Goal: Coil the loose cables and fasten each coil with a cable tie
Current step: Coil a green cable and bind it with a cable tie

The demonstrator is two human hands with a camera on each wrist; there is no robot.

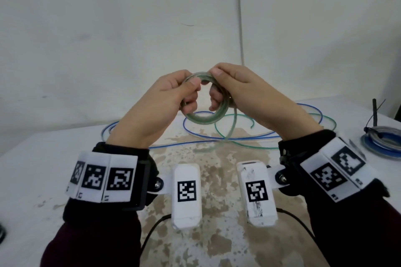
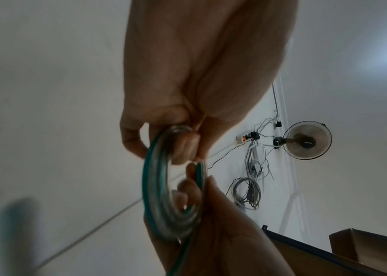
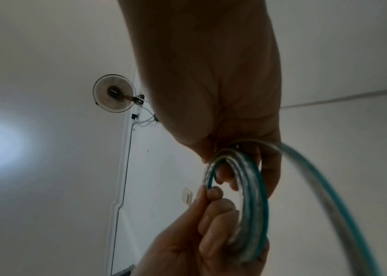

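Both hands hold a small coil of clear, green-striped cable (image 1: 204, 118) (image 2: 157, 196) (image 3: 251, 186) up above the table. My left hand (image 1: 173, 93) grips the coil's left side, thumb on top and fingers through the ring. My right hand (image 1: 230, 86) pinches the top right side, fingers curled inside. The cable's loose green tail (image 1: 238, 134) hangs from the coil down to the table and loops there. A loose blue-striped cable (image 1: 249, 134) sprawls on the table behind it.
A tied blue-and-clear coil (image 1: 384, 141) with a black cable tie (image 1: 372, 125) lies at the right edge of the white, stained table (image 1: 32, 158). A wall stands close behind. A black lead (image 1: 152, 230) runs near the front edge.
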